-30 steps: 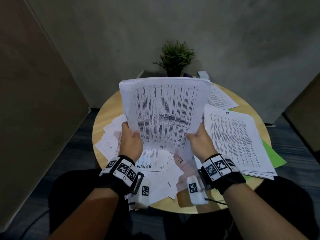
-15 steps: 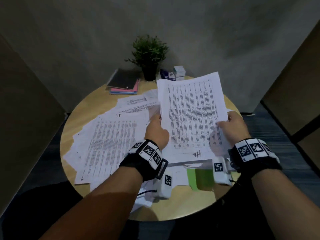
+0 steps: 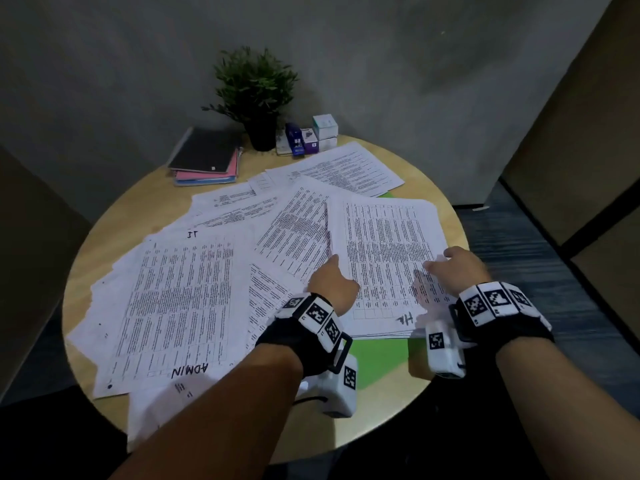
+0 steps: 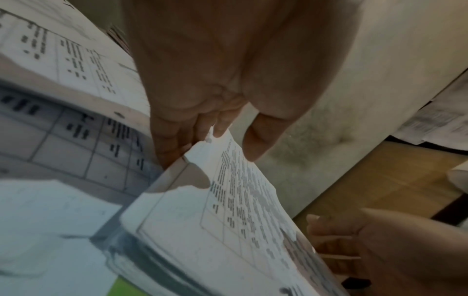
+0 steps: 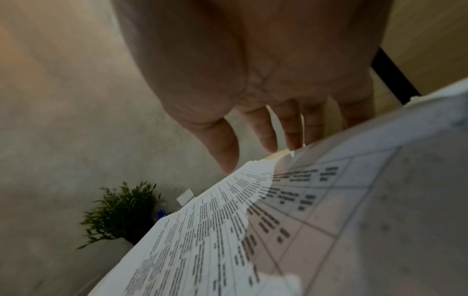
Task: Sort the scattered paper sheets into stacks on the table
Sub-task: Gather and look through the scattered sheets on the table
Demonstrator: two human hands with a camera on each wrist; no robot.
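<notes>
HR stack [image 3: 388,258]: printed tables, "HR" handwritten at its near edge; lies on the right of the round table [image 3: 145,202], over a green sheet [image 3: 381,358].

Left hand [image 3: 330,284]: at the stack's left edge. The wrist view shows the fingers [image 4: 177,138] slipped under the sheets and the thumb above, the edge held between them.

Right hand [image 3: 457,268]: at the stack's right edge, thumb on top of the top sheet. The wrist view shows the fingers [image 5: 263,132] nearly straight, running down past the paper's far edge; whether they clasp it cannot be told.

ADMIN stack [image 3: 173,299]: left of the table, "ADMIN" handwritten at its near edge, "IT" on a sheet showing beyond it.

Loose sheets [image 3: 332,168]: fanned across the middle and far side.

Notebooks [image 3: 207,157]: black over pink, far left.

Plant [image 3: 254,88]: potted, at the far edge.

Small boxes [image 3: 323,131]: right of the plant, beside a blue stapler [image 3: 294,138]; print unreadable.
</notes>
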